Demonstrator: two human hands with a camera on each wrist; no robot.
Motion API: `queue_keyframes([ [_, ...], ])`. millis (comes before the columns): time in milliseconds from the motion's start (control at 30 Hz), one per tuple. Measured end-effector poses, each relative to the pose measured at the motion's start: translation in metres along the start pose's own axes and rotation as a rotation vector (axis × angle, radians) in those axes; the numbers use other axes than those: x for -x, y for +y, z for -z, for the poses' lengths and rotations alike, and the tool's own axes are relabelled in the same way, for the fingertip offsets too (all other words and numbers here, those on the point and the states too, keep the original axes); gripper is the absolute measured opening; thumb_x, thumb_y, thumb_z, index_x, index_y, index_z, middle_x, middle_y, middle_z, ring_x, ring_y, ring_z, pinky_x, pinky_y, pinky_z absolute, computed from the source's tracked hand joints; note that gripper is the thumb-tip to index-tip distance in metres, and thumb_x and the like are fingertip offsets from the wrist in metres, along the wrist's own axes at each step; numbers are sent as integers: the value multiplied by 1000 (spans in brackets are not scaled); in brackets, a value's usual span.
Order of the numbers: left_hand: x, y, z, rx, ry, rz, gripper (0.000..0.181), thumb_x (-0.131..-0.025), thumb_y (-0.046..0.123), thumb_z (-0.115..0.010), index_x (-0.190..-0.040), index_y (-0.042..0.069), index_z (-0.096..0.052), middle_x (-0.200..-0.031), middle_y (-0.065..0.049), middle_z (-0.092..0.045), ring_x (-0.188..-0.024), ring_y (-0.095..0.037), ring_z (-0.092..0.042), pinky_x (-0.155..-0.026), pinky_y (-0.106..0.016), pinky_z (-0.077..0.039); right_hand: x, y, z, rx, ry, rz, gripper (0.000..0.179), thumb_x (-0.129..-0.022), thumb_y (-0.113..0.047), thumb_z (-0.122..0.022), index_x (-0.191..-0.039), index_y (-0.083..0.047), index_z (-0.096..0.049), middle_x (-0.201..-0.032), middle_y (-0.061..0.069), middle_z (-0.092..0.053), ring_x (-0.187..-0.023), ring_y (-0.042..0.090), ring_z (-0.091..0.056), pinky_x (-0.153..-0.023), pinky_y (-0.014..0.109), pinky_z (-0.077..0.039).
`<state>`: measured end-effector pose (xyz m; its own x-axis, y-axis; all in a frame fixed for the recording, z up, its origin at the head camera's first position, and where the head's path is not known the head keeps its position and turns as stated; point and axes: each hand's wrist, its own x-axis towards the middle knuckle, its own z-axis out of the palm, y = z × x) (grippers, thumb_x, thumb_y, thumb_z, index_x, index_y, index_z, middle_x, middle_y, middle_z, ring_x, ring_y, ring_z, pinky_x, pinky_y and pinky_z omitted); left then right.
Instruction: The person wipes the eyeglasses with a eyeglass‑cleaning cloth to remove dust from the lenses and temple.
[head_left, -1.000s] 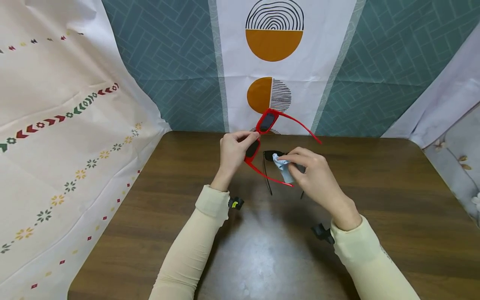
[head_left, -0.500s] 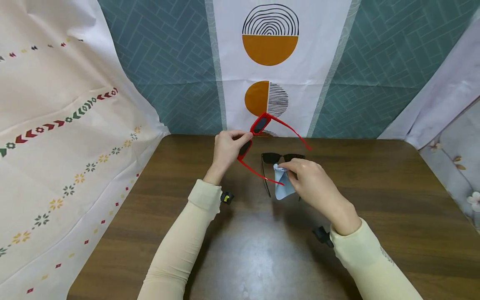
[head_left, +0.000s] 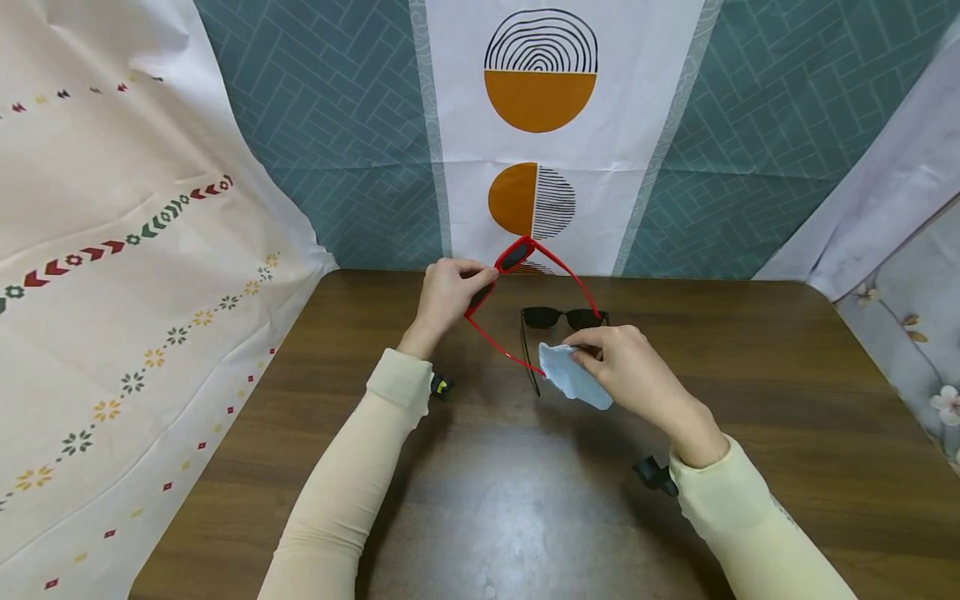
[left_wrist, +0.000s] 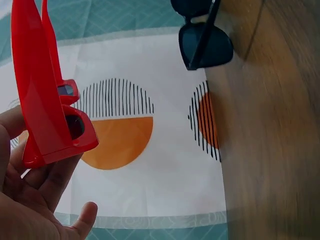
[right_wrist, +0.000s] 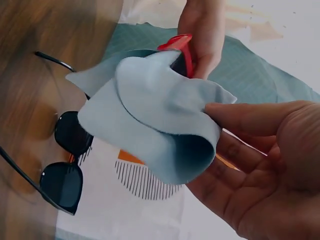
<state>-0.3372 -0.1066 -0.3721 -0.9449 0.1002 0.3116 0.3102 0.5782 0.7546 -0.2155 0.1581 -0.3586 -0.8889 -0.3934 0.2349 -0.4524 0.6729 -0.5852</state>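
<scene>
My left hand (head_left: pixel 444 298) pinches red-framed sunglasses (head_left: pixel 516 254) near the middle of the front, holding them up above the table with both temples unfolded toward the right. In the left wrist view the red sunglasses (left_wrist: pixel 45 100) are seen from the side of one wide temple. My right hand (head_left: pixel 628 367) pinches a light blue cloth (head_left: pixel 573 377) by its edge between thumb and fingers. The cloth (right_wrist: pixel 155 115) hangs loosely folded in the right wrist view. Black sunglasses (head_left: pixel 542 317) rest on the table behind the cloth, temples unfolded; the right hand partly hides them.
The brown wooden table (head_left: pixel 300 467) ends at a teal and white patterned hanging (head_left: pixel 360 150) at the back. A cream patterned cloth (head_left: pixel 135 275) hangs along the left side, and a pale floral cloth (head_left: pixel 918 308) along the right.
The left hand has drawn the red sunglasses left and lower, turning them somewhat. The right hand has moved down toward me, off the black sunglasses' front, and the blue cloth now hangs more spread out.
</scene>
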Motion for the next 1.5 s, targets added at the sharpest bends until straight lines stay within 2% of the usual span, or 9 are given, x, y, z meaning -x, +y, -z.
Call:
queue_keyframes([
  [200, -9, -11, 5, -99, -40, -47, 22, -98, 33, -73, -104, 15, -85, -98, -1, -80, -91, -23, -68, -80, -37, -55, 5, -5, -2, -40, -79, -22, 20, -95, -1, -73, -114, -4, -79, -104, 7, -78, -80, 15, -71, -65, 30, -58],
  [367, -17, -22, 14, -178, -90, -94, 23, -100, 31, -71, -105, 13, -85, -102, -2, -79, -95, -24, -69, -87, -39, -54, 9, -3, -5, -46, -113, 0, 18, -95, 0, -73, -111, -3, -79, -102, 6, -78, -80, 12, -68, -66, 28, -56],
  [600, -23, -33, 24, -310, -169, -176, 21, -103, 27, -67, -105, 12, -83, -101, -2, -79, -93, -26, -68, -101, -48, -43, 13, -1, -11, -132, -178, 2, 17, -95, 0, -73, -110, -2, -79, -97, 3, -77, -79, 10, -66, -68, 27, -56],
  [767, -23, -38, 26, -388, -222, -165, 19, -103, 25, -67, -105, 12, -81, -95, -3, -76, -94, -26, -66, -106, -53, -36, 15, -4, -19, -178, -248, 18, 15, -97, -3, -71, -109, -5, -79, -89, -3, -74, -76, 8, -64, -67, 25, -55],
  [967, -24, -42, 29, -486, -300, -134, 18, -103, 23, -67, -100, 10, -78, -85, -5, -70, -89, -27, -63, -109, -57, -30, 17, -16, -37, -169, -298, 70, 13, -97, -3, -71, -106, -8, -78, -84, -6, -70, -74, 5, -61, -65, 23, -53],
  [1167, -28, -51, 28, -530, -369, -116, 19, -103, 24, -67, -107, 10, -79, -95, -8, -76, -93, -25, -66, -110, -56, -27, 22, -33, -53, -169, -345, 79, 11, -97, -3, -71, -105, -9, -77, -84, -7, -69, -73, 6, -60, -64, 23, -52],
  [1300, -30, -58, 24, -546, -407, -127, 20, -104, 22, -65, -107, 8, -79, -95, -8, -76, -94, -26, -64, -108, -55, -28, 24, -42, -59, -212, -365, 93, 11, -96, -3, -72, -105, -8, -77, -83, -7, -69, -73, 4, -60, -65, 23, -53],
  [1400, -31, -63, 20, -563, -432, -129, 21, -104, 22, -64, -107, 7, -79, -94, -8, -76, -95, -26, -63, -107, -55, -28, 25, -42, -66, -254, -372, 98, 11, -95, -2, -72, -105, -8, -76, -81, -7, -68, -72, 3, -60, -64, 24, -53],
  [1500, -31, -67, 15, -583, -444, -121, 21, -104, 22, -65, -107, 9, -80, -94, -7, -76, -95, -25, -63, -107, -56, -29, 24, -35, -73, -244, -369, 66, 11, -95, 0, -72, -102, -9, -72, -79, -7, -65, -73, 8, -58, -64, 26, -52],
])
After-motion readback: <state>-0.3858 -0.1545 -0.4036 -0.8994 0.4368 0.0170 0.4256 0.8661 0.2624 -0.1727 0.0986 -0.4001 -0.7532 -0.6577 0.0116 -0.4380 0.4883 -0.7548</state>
